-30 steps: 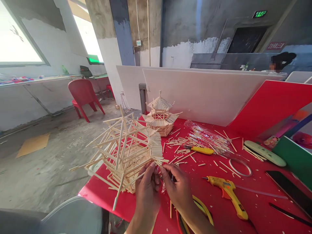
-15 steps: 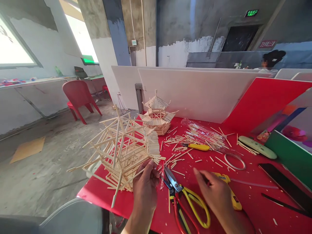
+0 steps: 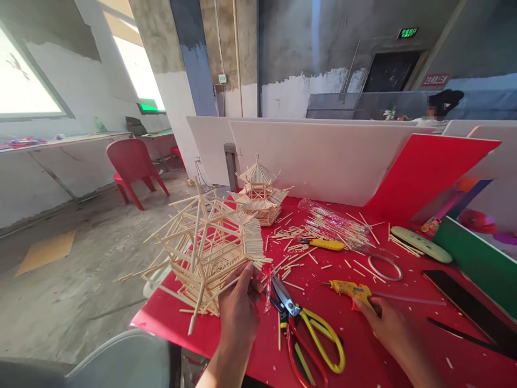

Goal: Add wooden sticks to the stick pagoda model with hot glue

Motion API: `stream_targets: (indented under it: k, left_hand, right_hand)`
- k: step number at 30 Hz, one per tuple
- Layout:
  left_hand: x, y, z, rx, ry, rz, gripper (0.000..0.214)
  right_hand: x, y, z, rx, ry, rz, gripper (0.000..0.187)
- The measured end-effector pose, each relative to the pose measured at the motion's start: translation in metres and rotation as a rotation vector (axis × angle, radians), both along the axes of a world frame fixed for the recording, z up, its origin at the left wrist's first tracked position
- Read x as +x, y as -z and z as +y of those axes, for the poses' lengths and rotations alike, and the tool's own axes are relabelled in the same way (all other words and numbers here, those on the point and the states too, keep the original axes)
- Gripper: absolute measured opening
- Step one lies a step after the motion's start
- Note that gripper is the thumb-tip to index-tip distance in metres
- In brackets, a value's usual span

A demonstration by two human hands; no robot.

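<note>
My left hand [image 3: 238,307] grips the lower edge of a large wooden-stick roof frame [image 3: 205,248], which stands tilted at the left front corner of the red table [image 3: 363,355]. My right hand [image 3: 388,323] is closed around the handle of a yellow glue gun [image 3: 350,289] that lies on the table with its nozzle pointing left. Between the two hands lie scissors with yellow and red handles [image 3: 307,328].
A finished small stick pagoda [image 3: 258,189] stands at the back left. Loose sticks, a plastic bag of sticks [image 3: 337,223], a yellow utility knife [image 3: 325,244], a tape ring [image 3: 384,267] and a dark phone [image 3: 468,304] lie about. White and red boards stand behind. Another person sits far back right.
My right hand left the roof frame, crossed rightward over the scissors and closed on the glue gun. My left hand kept its hold on the frame.
</note>
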State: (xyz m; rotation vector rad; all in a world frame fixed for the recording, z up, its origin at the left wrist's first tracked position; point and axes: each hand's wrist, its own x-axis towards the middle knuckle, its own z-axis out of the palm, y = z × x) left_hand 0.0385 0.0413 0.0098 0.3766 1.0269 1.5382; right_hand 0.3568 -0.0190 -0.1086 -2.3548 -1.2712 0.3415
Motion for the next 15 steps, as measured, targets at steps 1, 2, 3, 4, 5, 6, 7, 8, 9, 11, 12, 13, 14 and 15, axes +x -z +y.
stream_targets:
  k: [1, 2, 3, 4, 5, 6, 7, 8, 9, 11, 12, 13, 14, 15]
  left_hand:
    - [0.0, 0.001, 0.0, 0.005, 0.002, 0.006, 0.035]
    - [0.0, 0.001, 0.0, 0.011, 0.004, 0.011, 0.034]
    - [0.0, 0.002, -0.001, 0.017, 0.003, 0.016, 0.033]
    - [0.0, 0.003, -0.001, 0.022, 0.002, 0.021, 0.031]
    - [0.0, 0.003, -0.001, 0.026, 0.002, 0.025, 0.03]
    - [0.0, 0.004, -0.001, 0.026, 0.001, 0.027, 0.029]
    - [0.0, 0.005, -0.001, 0.025, 0.0, 0.025, 0.029]
    - [0.0, 0.005, -0.001, 0.024, 0.0, 0.019, 0.029]
    - [-0.001, 0.006, -0.001, 0.024, 0.001, 0.013, 0.029]
    - [-0.001, 0.008, -0.001, 0.029, 0.003, 0.006, 0.029]
    - [-0.001, 0.009, -0.001, 0.029, 0.005, 0.005, 0.029]
    - [-0.002, 0.01, -0.002, 0.027, 0.008, 0.005, 0.029]
    - [-0.002, 0.01, -0.002, 0.024, 0.012, 0.005, 0.029]
    - [-0.002, 0.011, -0.003, 0.019, 0.016, 0.006, 0.029]
  right_hand:
    - [0.001, 0.001, 0.002, -0.019, -0.013, 0.034, 0.045]
    - [0.002, 0.001, 0.003, -0.032, -0.021, 0.065, 0.044]
    - [0.003, 0.002, 0.003, -0.04, -0.021, 0.089, 0.043]
    - [0.005, 0.003, 0.003, -0.043, -0.012, 0.1, 0.042]
    - [0.007, 0.003, 0.002, -0.044, -0.005, 0.103, 0.041]
    - [0.009, 0.003, 0.002, -0.044, 0.001, 0.106, 0.041]
    - [0.01, 0.002, 0.001, -0.04, 0.012, 0.119, 0.041]
    - [0.01, 0.0, 0.001, -0.029, 0.028, 0.15, 0.041]
    - [0.01, -0.002, 0.001, -0.009, 0.048, 0.208, 0.042]
    - [0.007, -0.009, 0.0, 0.046, 0.094, 0.404, 0.044]
    - [0.003, -0.014, 0.0, 0.081, 0.113, 0.513, 0.046]
    - [-0.001, -0.018, 0.0, 0.116, 0.123, 0.589, 0.049]
    - [-0.006, -0.022, 0.0, 0.153, 0.127, 0.654, 0.051]
    - [-0.011, -0.027, -0.001, 0.193, 0.125, 0.709, 0.054]
